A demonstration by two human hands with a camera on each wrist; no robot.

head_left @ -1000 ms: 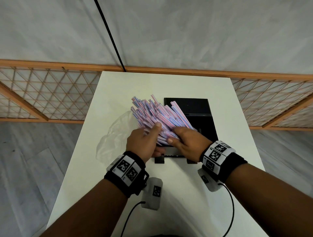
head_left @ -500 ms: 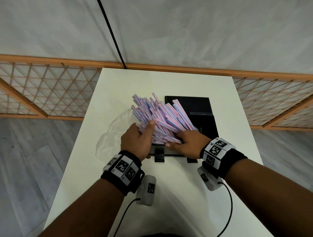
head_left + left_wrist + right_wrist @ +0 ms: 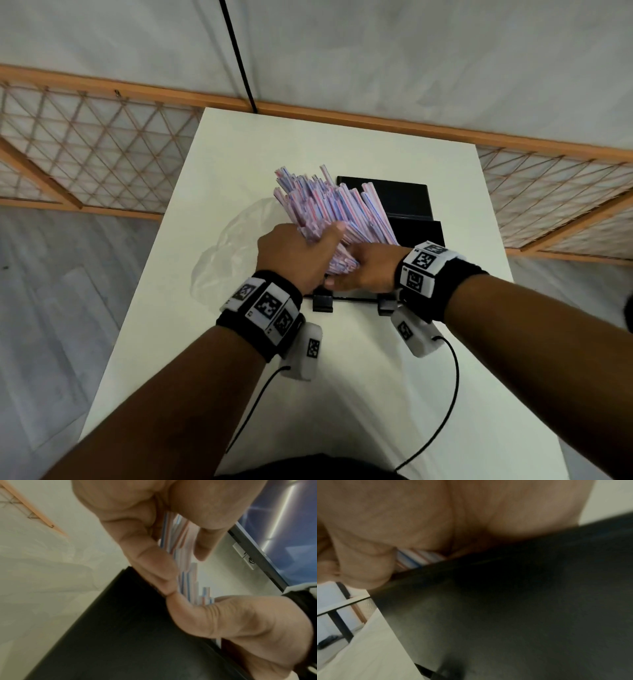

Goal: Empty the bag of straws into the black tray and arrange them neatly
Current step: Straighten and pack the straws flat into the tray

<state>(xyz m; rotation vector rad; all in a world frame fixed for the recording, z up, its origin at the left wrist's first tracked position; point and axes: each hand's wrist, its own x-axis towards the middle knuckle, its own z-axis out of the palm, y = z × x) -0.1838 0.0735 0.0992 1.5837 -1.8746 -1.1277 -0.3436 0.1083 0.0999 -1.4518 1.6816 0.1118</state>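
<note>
A thick bundle of red-and-blue striped straws [image 3: 329,212] slants up and away over the left side of the black tray [image 3: 407,195]. My left hand [image 3: 305,250] wraps round the bundle's near part from the left. My right hand [image 3: 363,270] cups and holds the near ends from the right, just above the tray's front. In the left wrist view my curled fingers [image 3: 150,563] close on the straws [image 3: 181,555] above the tray [image 3: 120,635]. In the right wrist view the palm covers the straws [image 3: 418,559] over the tray [image 3: 505,601].
The clear plastic bag [image 3: 233,246] lies crumpled and flat on the white table [image 3: 376,394], left of the tray. A wooden lattice fence [image 3: 102,154] runs behind the table. A black cable [image 3: 236,54] hangs down the wall. A screen [image 3: 283,527] shows in the left wrist view.
The fanned straws have been drawn into a tighter bundle. My left hand has closed further over it, and my right hand has slid in under the near ends.
</note>
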